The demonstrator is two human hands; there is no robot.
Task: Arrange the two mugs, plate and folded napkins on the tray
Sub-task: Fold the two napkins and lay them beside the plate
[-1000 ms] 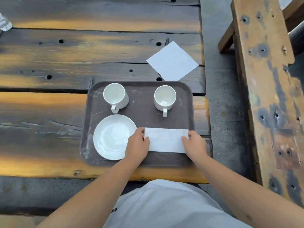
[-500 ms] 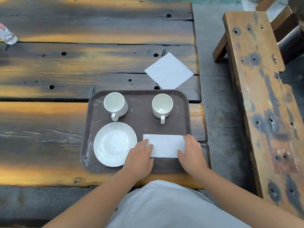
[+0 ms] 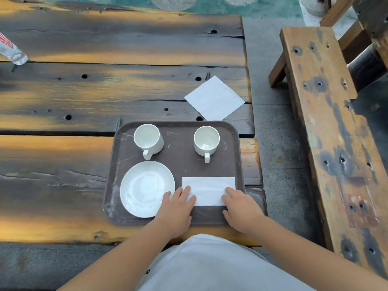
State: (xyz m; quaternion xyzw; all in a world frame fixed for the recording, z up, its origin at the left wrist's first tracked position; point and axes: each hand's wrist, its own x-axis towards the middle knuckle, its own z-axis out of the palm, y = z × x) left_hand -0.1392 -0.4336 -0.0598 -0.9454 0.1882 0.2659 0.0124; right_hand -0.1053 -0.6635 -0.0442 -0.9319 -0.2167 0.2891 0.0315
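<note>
A brown tray (image 3: 180, 164) lies at the table's near right. Two white mugs stand at its back: the left mug (image 3: 148, 140) and the right mug (image 3: 206, 142), handles toward me. A white plate (image 3: 144, 189) sits front left. A folded white napkin (image 3: 209, 189) lies flat front right. My left hand (image 3: 175, 211) rests palm down, fingertips on the napkin's left end. My right hand (image 3: 241, 208) lies flat with fingertips on its right end. A second, square napkin (image 3: 214, 98) lies on the table behind the tray.
The wooden plank table (image 3: 84, 101) stretches left and back. A plastic bottle (image 3: 10, 50) stands at its far left edge. A wooden bench (image 3: 331, 127) runs along the right, across a strip of concrete floor (image 3: 279, 143).
Both hands have gone from pinching the napkin's ends to lying flat and sliding back toward me over its near corners. The view has tilted up.
</note>
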